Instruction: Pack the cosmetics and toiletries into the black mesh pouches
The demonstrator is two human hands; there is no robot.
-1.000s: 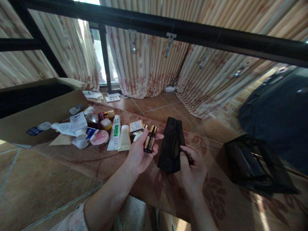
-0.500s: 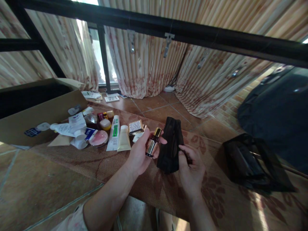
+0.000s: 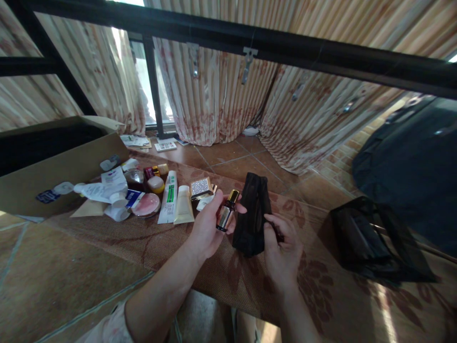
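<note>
In my left hand (image 3: 209, 228) lies a small dark glass bottle (image 3: 226, 212) with a gold cap, the fingers curled around it. My right hand (image 3: 283, 247) pinches the right side of a black mesh pouch (image 3: 252, 214), which stands on the brown patterned cloth (image 3: 171, 243). The bottle is just left of the pouch, outside it. Close beyond my left hand are a glittery square compact (image 3: 201, 187), a cream-coloured tube (image 3: 184, 206) and a white-and-green tube (image 3: 169, 197).
More cosmetics crowd the left, among them a round pink compact (image 3: 145, 205) and a white tube (image 3: 94, 191). Behind them stands a cardboard box (image 3: 67, 176). A black mesh bag (image 3: 378, 243) sits at the right, and a dark metal bar (image 3: 228, 40) crosses above.
Hardly anything differs. Both hands keep their hold on the bottle and the pouch, and the view has shifted very slightly.
</note>
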